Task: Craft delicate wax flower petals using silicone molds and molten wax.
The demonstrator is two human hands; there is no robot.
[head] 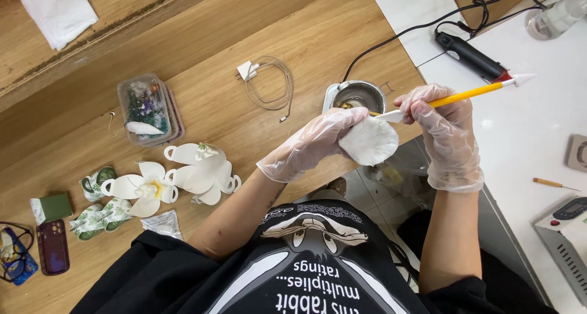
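Wooden table (202,63) filling most of the view, a white counter (526,130) adjoining it at the right edge. Both hands wearing clear disposable gloves and working over the gap between the 2 surfaces.

Left hand (324,136) is curling its fingers closed around a round white petal piece (370,141), gripping it from the left side. Right hand (443,115) is pinching a yellow-handled shaping tool (471,94), fingers narrow around the shaft; the tool's near end is touching the top of the petal piece, its white pointed tip angling out over the counter.

Just behind the hands, at the table's right edge, a small metal pot (358,95) is sitting. A black hot-glue gun (471,57) with its cord is lying on the counter beyond.

Toward the table's left side: white petal cut-outs (202,167), an assembled white flower (143,188), a clear plastic box of beads (147,109), a white charger with cable (266,81), and a dark phone (52,247) near the lower left corner.
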